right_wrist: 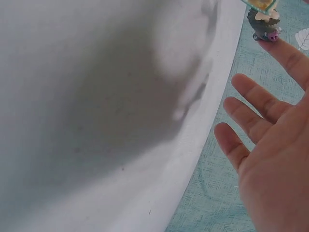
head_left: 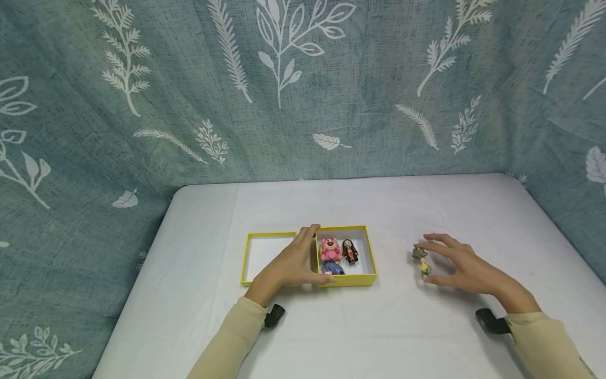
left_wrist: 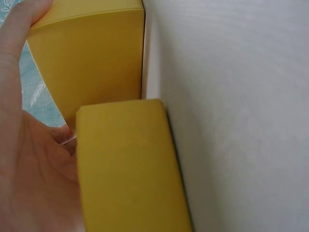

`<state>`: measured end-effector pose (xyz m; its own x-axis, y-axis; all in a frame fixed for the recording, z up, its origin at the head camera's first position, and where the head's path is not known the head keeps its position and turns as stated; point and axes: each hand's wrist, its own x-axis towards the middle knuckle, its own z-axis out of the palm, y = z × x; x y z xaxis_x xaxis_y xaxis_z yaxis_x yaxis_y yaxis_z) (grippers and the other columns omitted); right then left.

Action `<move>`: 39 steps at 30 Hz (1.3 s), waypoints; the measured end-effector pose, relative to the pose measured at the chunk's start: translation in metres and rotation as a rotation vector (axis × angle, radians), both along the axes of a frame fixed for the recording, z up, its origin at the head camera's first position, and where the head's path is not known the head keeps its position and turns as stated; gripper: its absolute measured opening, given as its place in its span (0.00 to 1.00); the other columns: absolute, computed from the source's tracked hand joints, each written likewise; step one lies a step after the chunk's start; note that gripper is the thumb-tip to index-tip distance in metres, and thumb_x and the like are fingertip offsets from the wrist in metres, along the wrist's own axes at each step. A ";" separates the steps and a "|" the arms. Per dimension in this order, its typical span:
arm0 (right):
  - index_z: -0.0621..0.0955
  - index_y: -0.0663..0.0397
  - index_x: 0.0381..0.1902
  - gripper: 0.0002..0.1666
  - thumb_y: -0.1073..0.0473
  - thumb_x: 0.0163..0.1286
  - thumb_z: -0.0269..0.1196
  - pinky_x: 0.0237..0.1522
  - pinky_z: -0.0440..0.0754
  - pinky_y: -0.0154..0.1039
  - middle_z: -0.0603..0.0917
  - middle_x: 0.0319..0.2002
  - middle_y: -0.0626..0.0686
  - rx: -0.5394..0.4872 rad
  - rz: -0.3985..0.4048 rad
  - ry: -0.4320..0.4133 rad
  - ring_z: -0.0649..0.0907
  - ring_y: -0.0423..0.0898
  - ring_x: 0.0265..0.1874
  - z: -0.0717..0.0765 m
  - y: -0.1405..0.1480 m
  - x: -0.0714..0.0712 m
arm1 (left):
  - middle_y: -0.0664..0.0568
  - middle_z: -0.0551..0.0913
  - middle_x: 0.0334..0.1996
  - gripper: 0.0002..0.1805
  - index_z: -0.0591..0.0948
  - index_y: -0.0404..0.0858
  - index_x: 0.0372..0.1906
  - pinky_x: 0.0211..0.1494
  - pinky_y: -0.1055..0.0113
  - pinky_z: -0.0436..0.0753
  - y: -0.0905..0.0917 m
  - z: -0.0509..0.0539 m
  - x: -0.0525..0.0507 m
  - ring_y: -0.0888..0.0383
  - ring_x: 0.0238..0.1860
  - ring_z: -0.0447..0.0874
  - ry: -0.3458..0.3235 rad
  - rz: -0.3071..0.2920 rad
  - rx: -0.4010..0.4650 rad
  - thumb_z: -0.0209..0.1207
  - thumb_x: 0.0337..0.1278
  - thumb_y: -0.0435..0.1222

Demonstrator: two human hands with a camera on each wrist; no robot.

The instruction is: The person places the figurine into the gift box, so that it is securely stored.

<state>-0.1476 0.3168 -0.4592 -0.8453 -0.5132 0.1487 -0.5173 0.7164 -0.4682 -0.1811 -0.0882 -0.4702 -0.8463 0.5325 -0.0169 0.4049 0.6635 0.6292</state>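
And it's a pinch from the right hand (head_left: pixel 461 266): index fingertip against the grey, spiky head of a little figurine (head_left: pixel 425 267), thumb at its green-and-yellow lower end, the other three fingers spread wide. That figurine is well apart from the yellow box (head_left: pixel 350 280), off to its right.

Over to the left hand (head_left: pixel 289 263), straddling the box's left side, thumb on the near wall, fingers at the far corner, gripping it. Inside: a pink bear (head_left: pixel 330 250), a dark-haired doll (head_left: pixel 350 251) just beside it, and a blue figure (head_left: pixel 334 268) below the bear. Left of the box, a shallow yellow-rimmed tray (head_left: pixel 243 260), white inside.

Plain yellow on the outer walls close up. The left hand covers part of the tray; the blue figure is partly hidden, its shape hard to call. The right wrist view cuts the figurine off at the top, thumb out of sight.

Underneath, a white-covered table (head_left: pixel 402 326), lightly creased, shadows under the hands; behind and at both sides, a blue-green curtain (head_left: pixel 180 79) printed with white leaves and sprigs.
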 end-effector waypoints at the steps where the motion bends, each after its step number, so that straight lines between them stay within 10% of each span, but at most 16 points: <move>1: 0.76 0.51 0.63 0.41 0.51 0.51 0.77 0.49 0.62 0.63 0.68 0.65 0.63 -0.003 0.004 0.000 0.69 0.66 0.61 0.001 0.000 0.000 | 0.49 0.61 0.69 0.67 0.47 0.47 0.77 0.66 0.53 0.74 0.000 0.000 0.000 0.52 0.64 0.71 -0.001 0.000 0.000 0.70 0.34 0.66; 39: 0.75 0.45 0.65 0.40 0.44 0.55 0.74 0.55 0.61 0.60 0.68 0.67 0.60 0.019 0.040 -0.041 0.70 0.62 0.63 0.023 -0.043 -0.017 | 0.49 0.60 0.70 0.67 0.46 0.46 0.77 0.67 0.53 0.74 0.000 0.000 0.000 0.51 0.65 0.69 0.007 -0.006 0.005 0.71 0.34 0.65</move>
